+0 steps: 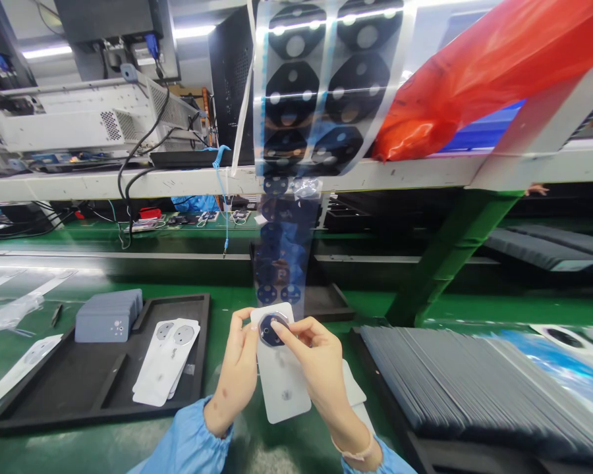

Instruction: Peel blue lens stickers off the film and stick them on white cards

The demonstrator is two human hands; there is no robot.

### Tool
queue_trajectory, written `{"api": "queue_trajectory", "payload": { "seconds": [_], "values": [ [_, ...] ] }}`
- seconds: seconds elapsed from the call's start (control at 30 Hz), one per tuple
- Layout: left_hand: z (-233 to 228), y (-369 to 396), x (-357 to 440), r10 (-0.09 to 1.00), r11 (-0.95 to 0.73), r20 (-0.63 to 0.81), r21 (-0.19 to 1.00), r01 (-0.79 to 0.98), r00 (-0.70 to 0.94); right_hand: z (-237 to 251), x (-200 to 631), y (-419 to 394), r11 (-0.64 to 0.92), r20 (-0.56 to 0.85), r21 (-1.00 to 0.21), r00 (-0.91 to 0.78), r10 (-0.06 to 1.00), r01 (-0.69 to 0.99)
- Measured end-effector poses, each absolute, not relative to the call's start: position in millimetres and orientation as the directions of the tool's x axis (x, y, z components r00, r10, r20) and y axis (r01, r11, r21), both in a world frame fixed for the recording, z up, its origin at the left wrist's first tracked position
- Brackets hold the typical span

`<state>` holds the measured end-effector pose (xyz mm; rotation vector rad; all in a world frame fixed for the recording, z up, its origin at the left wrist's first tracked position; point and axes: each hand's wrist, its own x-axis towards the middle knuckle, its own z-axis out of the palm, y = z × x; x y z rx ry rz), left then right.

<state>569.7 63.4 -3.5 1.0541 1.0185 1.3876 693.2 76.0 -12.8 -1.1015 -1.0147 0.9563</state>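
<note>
A white phone back cover point(284, 388) hangs tilted over the bench between my hands, a dark round camera piece point(271, 330) at its upper end. My left hand point(238, 355) grips its upper left edge between thumb and fingers. With the thumb on the dark round piece, my right hand point(319, 359) has its fingers curled at the cover's upper right edge. Behind the cover hangs a clear strip of dark round stickers point(282, 243), coming down from a wider sheet of stickers point(296, 92). More white covers point(353, 388) lie partly hidden beneath my right hand.
On the left, a black tray point(54, 388) holds white back covers point(165, 362) and a stack of grey covers point(109, 316). At right stands a packed row of grey panels point(435, 375). A white shelf beam point(192, 181), a green-wrapped post point(454, 257) and a red bag point(474, 79) are ahead.
</note>
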Motion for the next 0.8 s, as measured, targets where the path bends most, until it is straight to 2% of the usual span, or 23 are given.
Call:
{"api": "queue_trajectory", "payload": {
  "seconds": [0.37,0.63,0.8],
  "values": [
    [-3,62,571,0.996,-0.09,0.086,0.965,-0.248,-0.027,-11,688,70,0.272,0.302,-0.953,0.373,0.877,0.133],
    [2,60,571,0.994,-0.103,0.108,0.969,-0.222,0.01,-21,685,68,0.448,0.581,-0.809,0.406,0.705,0.381],
    [-1,65,569,0.995,-0.052,0.077,0.948,-0.315,0.065,-20,686,69,0.473,0.629,-0.767,0.361,0.689,0.433]
  ]
}}
